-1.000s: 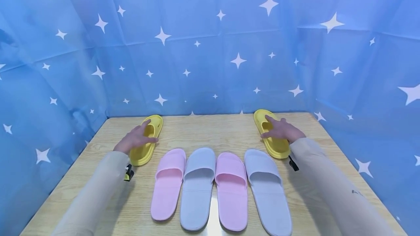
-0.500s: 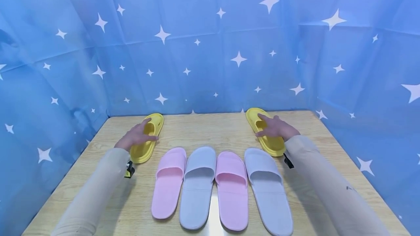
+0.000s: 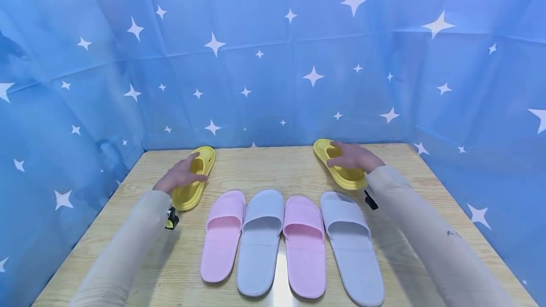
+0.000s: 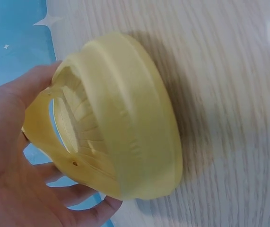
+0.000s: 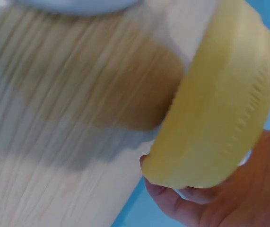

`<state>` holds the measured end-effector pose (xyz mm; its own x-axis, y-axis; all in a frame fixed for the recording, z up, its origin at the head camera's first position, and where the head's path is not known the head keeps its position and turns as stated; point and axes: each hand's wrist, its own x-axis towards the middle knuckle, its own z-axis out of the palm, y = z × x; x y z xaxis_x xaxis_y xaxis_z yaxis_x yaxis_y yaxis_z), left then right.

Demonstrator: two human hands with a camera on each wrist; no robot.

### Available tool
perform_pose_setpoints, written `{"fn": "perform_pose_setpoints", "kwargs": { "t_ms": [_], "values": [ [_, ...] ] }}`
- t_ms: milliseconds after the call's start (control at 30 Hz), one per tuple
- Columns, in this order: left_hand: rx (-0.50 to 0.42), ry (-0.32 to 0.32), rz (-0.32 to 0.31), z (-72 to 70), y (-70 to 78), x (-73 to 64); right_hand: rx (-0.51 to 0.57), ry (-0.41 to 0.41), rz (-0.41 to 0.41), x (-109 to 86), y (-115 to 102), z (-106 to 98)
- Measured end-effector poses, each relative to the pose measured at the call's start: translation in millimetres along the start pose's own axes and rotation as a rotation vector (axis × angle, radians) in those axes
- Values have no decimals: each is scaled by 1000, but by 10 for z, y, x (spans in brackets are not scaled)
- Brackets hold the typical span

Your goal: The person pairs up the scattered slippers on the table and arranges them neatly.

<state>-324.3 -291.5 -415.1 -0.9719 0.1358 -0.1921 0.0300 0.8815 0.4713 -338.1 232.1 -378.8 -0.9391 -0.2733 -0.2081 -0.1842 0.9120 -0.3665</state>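
My left hand grips a yellow slipper across its upper, at the back left of the wooden table. The left wrist view shows the thumb on one side of this slipper and the fingers on the other, its heel end facing the camera. Over at the back right, my right hand holds a second yellow slipper, toe angled inward. In the right wrist view that slipper stands over its shadow, fingertips curled round its edge; much of the palm side is hidden.
Between my arms, nearer the front, lie a pink slipper, a grey-blue slipper, another pink slipper and another grey-blue slipper side by side. A blue star-patterned curtain borders the table behind and at both sides.
My right hand has carried its yellow slipper to the left and slightly toward the back. The left hand and its slipper stay in nearly the same place; the row of slippers is unmoved.
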Motion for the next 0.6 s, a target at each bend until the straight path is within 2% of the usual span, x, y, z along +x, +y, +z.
{"fn": "perform_pose_setpoints", "kwargs": {
  "t_ms": [200, 433, 600],
  "values": [
    [11, 11, 24, -14, 15, -24, 76, -43, -22, 94, -293, 48],
    [15, 7, -6, -14, -16, 7, 6, -47, -13, 299, -727, 194],
    [-2, 7, -29, -5, -28, -11, 31, -31, -27, 399, -1027, 342]
  ]
}}
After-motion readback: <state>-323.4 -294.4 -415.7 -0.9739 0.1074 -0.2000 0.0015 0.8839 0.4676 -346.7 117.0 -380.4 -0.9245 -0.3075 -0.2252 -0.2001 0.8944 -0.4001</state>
